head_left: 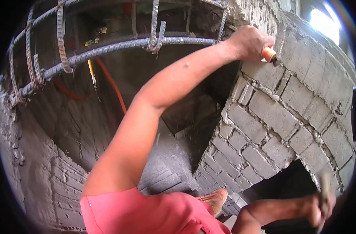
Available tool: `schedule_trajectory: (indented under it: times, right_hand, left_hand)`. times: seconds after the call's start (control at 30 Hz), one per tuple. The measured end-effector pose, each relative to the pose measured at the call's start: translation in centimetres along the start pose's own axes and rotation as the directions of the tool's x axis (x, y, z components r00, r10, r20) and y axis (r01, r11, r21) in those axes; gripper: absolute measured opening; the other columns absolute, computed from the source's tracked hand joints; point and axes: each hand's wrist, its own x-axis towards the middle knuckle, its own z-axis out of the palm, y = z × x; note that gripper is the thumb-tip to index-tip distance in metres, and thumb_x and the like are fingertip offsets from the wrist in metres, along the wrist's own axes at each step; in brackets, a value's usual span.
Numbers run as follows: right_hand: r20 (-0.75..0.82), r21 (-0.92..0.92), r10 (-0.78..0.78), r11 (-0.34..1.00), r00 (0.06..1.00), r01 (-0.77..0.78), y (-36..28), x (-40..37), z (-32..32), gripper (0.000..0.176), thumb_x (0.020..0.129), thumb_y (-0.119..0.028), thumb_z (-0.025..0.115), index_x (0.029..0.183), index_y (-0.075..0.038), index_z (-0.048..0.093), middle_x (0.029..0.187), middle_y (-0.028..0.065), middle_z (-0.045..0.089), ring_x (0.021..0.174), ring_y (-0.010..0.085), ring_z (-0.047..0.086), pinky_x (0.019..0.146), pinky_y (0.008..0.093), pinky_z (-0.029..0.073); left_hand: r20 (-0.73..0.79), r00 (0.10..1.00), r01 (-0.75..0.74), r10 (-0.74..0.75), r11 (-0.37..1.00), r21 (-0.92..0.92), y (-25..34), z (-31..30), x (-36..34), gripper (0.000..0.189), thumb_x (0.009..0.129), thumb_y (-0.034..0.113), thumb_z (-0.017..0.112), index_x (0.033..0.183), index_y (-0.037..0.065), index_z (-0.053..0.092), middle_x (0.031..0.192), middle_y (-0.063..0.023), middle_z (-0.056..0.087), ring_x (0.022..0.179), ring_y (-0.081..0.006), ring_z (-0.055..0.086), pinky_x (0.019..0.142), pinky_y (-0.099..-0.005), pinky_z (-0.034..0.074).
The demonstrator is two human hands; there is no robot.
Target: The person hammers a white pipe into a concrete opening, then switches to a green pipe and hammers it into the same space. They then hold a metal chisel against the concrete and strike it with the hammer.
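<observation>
My left hand (248, 42) is closed round an orange-handled chisel (269, 54), at the top corner of the block wall (269, 111). A dark metal end sticks out below my fist; most of the shaft is hidden by the fingers, and a thin part shows near the rough concrete (250, 13). Low on the right, my right hand (318, 210) grips what looks like a hammer (325, 187), smeared by motion. Its head cannot be made out clearly. The right hand is well apart from the chisel.
Ribbed steel bars (119, 46) with upright stirrups cross the upper left. Beneath them hang an orange hose (112, 86) and a yellow strip (92, 73). A dark opening (283, 181) cuts the block wall. Below are dusty steps (162, 179) and a bare foot (217, 199).
</observation>
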Motion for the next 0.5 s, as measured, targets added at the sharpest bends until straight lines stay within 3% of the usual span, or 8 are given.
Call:
schedule_trajectory:
  times: [0.07, 0.13, 0.17, 0.2, 0.23, 0.27, 0.33, 0.5]
  right_hand:
    - [-0.631, 0.699, 0.421, 0.673, 0.651, 0.243, -0.8, 5.2, -0.6, 0.023, 0.096, -0.010, 0.039, 0.080, -0.011, 0.056, 0.077, 0.0106, 0.056, 0.067, 0.0246, 0.058, 0.056, 0.0333, 0.045]
    - [-0.073, 0.997, 0.638, 0.022, 0.767, 0.077, -3.5, -2.4, 2.8, 0.014, 0.094, -0.010, 0.044, 0.082, -0.012, 0.052, 0.072, 0.0074, 0.052, 0.061, 0.0209, 0.054, 0.052, 0.0322, 0.044]
    - [0.082, 0.755, 0.440, 0.559, 0.894, -0.344, -5.4, -7.5, 6.0, 0.011, 0.093, -0.010, 0.047, 0.082, -0.012, 0.049, 0.070, 0.0058, 0.050, 0.058, 0.0190, 0.051, 0.050, 0.0316, 0.044]
    - [0.187, 0.588, 0.492, 0.638, 0.850, -0.498, -8.9, -13.1, 9.5, 0.010, 0.092, -0.010, 0.050, 0.083, -0.013, 0.047, 0.068, 0.0042, 0.048, 0.055, 0.0171, 0.049, 0.048, 0.0311, 0.044]
    - [0.667, 0.672, 0.567, -0.176, 0.484, -0.719, -12.8, -17.8, 11.5, 0.012, 0.091, -0.010, 0.053, 0.084, -0.013, 0.045, 0.065, 0.0026, 0.046, 0.052, 0.0152, 0.047, 0.046, 0.0305, 0.044]
    - [0.942, 0.257, 0.329, -0.574, 0.068, -0.777, -14.4, -20.0, 11.4, 0.015, 0.091, -0.010, 0.056, 0.084, -0.013, 0.042, 0.063, 0.0010, 0.043, 0.049, 0.0133, 0.045, 0.044, 0.0300, 0.043]
    - [0.912, -0.048, 0.365, -0.357, -0.187, -0.933, -13.2, -19.4, 9.3, 0.024, 0.089, -0.010, 0.061, 0.086, -0.014, 0.038, 0.058, -0.0022, 0.039, 0.043, 0.0095, 0.040, 0.040, 0.0289, 0.043]
    - [0.642, 0.386, 0.710, 0.026, 0.289, -0.922, -6.3, -9.1, 3.1, 0.010, 0.093, -0.006, 0.050, 0.090, -0.011, 0.041, 0.063, -0.0004, 0.041, 0.050, 0.0094, 0.042, 0.052, 0.0237, 0.045]
  left_hand:
    - [0.005, 1.000, 0.015, -0.015, 1.000, 0.004, -0.4, 0.3, 0.1, 0.026, 0.078, 0.035, 0.071, 0.079, 0.013, 0.058, 0.070, -0.0082, 0.064, 0.068, -0.0314, 0.067, 0.059, -0.0423, 0.052]
    - [0.042, 0.996, 0.078, -0.079, 0.997, 0.020, -0.2, 0.3, 0.0, 0.024, 0.076, 0.032, 0.072, 0.079, 0.013, 0.058, 0.070, -0.0082, 0.064, 0.068, -0.0310, 0.067, 0.059, -0.0423, 0.052]
    - [0.050, 0.995, 0.085, -0.085, 0.996, 0.009, 0.2, -0.1, 0.0, 0.021, 0.075, 0.029, 0.072, 0.080, 0.012, 0.059, 0.072, -0.0089, 0.066, 0.069, -0.0318, 0.068, 0.059, -0.0425, 0.053]
    - [0.045, 0.995, 0.085, -0.085, 0.996, 0.011, 0.6, -0.1, 0.1, 0.021, 0.075, 0.029, 0.072, 0.080, 0.012, 0.059, 0.072, -0.0089, 0.066, 0.069, -0.0318, 0.068, 0.059, -0.0425, 0.053]
    - [0.063, 0.994, 0.088, -0.090, 0.996, 0.031, 0.5, -0.3, 0.2, 0.021, 0.075, 0.029, 0.072, 0.081, 0.012, 0.060, 0.072, -0.0093, 0.066, 0.070, -0.0325, 0.068, 0.060, -0.0429, 0.053]
    - [0.093, 0.991, 0.091, -0.096, 0.994, 0.052, 0.3, -0.6, 0.0, 0.022, 0.075, 0.029, 0.072, 0.082, 0.012, 0.061, 0.073, -0.0098, 0.067, 0.071, -0.0332, 0.068, 0.061, -0.0433, 0.053]
    - [0.033, 0.995, 0.092, -0.093, 0.995, 0.043, -0.8, -0.8, 0.5, 0.022, 0.074, 0.029, 0.072, 0.084, 0.013, 0.061, 0.073, -0.0102, 0.067, 0.071, -0.0347, 0.069, 0.062, -0.0448, 0.054]
    - [0.028, 0.997, 0.075, -0.076, 0.997, 0.022, 0.2, -0.3, -0.3, 0.022, 0.073, 0.029, 0.073, 0.081, 0.013, 0.059, 0.070, -0.0098, 0.066, 0.069, -0.0335, 0.068, 0.062, -0.0453, 0.054]
